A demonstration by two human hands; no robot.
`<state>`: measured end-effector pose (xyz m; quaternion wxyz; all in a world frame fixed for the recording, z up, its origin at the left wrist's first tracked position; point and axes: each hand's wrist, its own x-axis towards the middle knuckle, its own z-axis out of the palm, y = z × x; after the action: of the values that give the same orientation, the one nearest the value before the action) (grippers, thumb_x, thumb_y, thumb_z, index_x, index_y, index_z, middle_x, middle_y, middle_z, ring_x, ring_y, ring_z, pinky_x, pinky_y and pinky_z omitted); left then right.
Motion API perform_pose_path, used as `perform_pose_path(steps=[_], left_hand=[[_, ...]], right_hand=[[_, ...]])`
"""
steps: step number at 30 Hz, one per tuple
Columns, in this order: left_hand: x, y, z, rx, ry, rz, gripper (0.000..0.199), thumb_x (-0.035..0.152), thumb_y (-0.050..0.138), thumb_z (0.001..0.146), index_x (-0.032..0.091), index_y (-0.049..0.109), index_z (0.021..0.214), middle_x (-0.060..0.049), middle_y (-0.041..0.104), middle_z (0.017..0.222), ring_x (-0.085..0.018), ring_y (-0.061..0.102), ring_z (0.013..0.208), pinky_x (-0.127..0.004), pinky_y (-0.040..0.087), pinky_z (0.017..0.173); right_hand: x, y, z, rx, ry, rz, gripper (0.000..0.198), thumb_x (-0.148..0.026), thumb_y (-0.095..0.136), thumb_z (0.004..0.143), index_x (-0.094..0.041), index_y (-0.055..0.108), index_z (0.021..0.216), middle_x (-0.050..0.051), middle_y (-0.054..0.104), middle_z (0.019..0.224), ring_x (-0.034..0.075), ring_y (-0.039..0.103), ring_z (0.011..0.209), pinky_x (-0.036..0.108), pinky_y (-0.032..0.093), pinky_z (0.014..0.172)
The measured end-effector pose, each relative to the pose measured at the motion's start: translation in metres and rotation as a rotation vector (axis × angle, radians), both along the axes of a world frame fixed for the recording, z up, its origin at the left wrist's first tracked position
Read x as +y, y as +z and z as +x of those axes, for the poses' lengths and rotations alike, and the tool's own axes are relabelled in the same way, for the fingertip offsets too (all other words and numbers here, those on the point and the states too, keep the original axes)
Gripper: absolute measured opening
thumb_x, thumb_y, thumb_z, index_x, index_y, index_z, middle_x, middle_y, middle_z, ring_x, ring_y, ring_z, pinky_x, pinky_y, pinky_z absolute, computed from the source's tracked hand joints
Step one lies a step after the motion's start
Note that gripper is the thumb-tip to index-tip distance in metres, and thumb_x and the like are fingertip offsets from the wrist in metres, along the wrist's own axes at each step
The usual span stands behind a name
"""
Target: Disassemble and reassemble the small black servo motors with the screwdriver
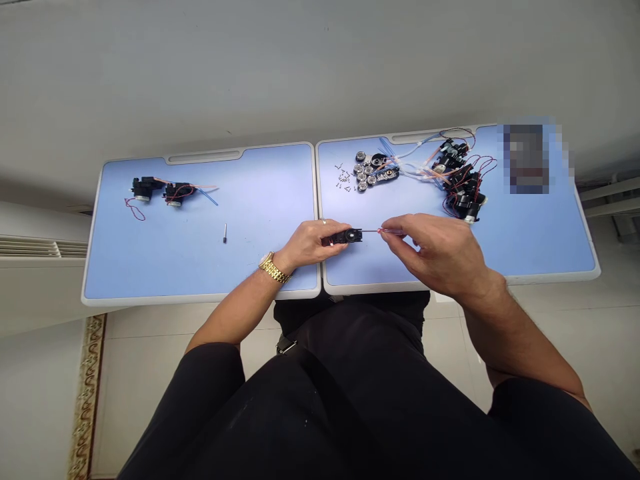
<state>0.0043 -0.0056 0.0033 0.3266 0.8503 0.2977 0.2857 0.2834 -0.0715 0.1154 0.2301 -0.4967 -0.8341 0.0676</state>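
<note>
- Near the seam between two blue panels of the tabletop (260,200), a small black mechanical assembly (350,236) is held close to the front edge.
- The left hand (310,244) is closed on its left end, thumb on the near side and fingers on the far side; a ring and a gold wristwatch (274,268) are worn on this side.
- The right hand (435,250) pinches a slim screwdriver (381,231) with a reddish clear handle between thumb and fingertips, its shaft pointing left to the assembly's right end; whether the tip is seated there is too small to tell.
- Beyond them, small loose screws (344,179) lie scattered just left of a cluster of round metallic parts (364,172).
- Blue, clear and orange tubes (413,163) run from that cluster toward a heap of black units (463,183) with red wires.
- Farther right is a dark, pixelated object (527,160).
- On the left panel, two more black units (179,192) sit side by side, with a short dark-ended rod (225,233) nearer the left hand.
</note>
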Motion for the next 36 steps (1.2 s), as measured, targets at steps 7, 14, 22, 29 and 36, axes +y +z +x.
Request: perform_pose_path(steps=[7,14,22,29,36], left_hand=[[0.000,-0.002,0.000,-0.009,-0.005,0.009,0.034,0.042,0.070,0.107,0.024,0.079,0.135,-0.004,0.082,0.099,-0.015,0.071,0.081,-0.030,0.059,0.076],[0.000,-0.002,0.001,0.001,0.002,0.006,0.034,0.044,0.068,0.107,0.026,0.078,0.135,-0.003,0.082,0.097,-0.015,0.070,0.077,-0.028,0.057,0.072],[0.000,-0.002,0.000,0.011,0.004,0.006,0.037,0.047,0.067,0.109,0.025,0.078,0.136,-0.004,0.082,0.097,-0.015,0.070,0.078,-0.029,0.057,0.074],[0.002,-0.002,-0.002,-0.006,0.004,0.002,0.040,0.051,0.065,0.110,0.025,0.078,0.138,-0.004,0.083,0.100,-0.013,0.065,0.070,-0.028,0.056,0.072],[0.003,-0.006,-0.003,0.021,0.026,0.017,0.043,0.053,0.063,0.111,0.025,0.077,0.140,-0.004,0.085,0.103,-0.013,0.068,0.072,-0.029,0.058,0.073]], right_hand=[[-0.001,0.004,0.002,-0.076,0.082,-0.013,0.021,-0.026,0.057,0.113,-0.022,0.077,0.114,0.006,0.086,0.098,0.022,0.078,0.085,0.035,0.046,0.071],[0.008,0.013,0.003,-0.150,0.164,-0.147,0.022,-0.020,0.050,0.112,-0.023,0.072,0.115,0.008,0.083,0.102,0.022,0.072,0.081,0.035,0.040,0.068],[0.012,0.011,-0.008,-0.273,0.039,-0.050,0.031,-0.037,0.049,0.116,-0.022,0.067,0.097,0.005,0.072,0.073,0.020,0.060,0.061,0.035,0.027,0.059],[0.016,0.011,-0.013,-0.225,0.109,0.025,0.025,-0.030,0.049,0.116,-0.021,0.070,0.107,0.011,0.078,0.095,0.024,0.068,0.084,0.036,0.037,0.067],[0.023,0.004,-0.011,-0.180,0.147,0.037,0.027,-0.029,0.051,0.115,-0.022,0.067,0.094,0.007,0.071,0.081,0.021,0.061,0.075,0.035,0.035,0.067]])
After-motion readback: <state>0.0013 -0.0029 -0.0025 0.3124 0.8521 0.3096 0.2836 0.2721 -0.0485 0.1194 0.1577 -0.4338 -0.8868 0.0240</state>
